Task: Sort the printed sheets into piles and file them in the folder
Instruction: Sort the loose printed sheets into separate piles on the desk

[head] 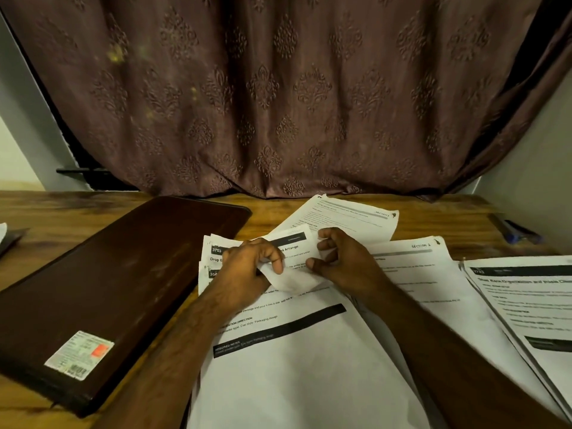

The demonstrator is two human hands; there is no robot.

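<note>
Your left hand (247,267) and right hand (343,264) cover the middle pile's (294,366) headings, the right pile (532,305) runs off frame, and the folder's sticker (80,354) is unreadable.

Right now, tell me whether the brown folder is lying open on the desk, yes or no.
No: the brown folder lies shut and flat on the desk, left of the printed sheets, which both hands are working on.

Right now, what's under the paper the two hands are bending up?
Under the bent sheet, held by the left hand and right hand, lie more printed sheets on the wooden table. How many are stacked there cannot be seen.
</note>
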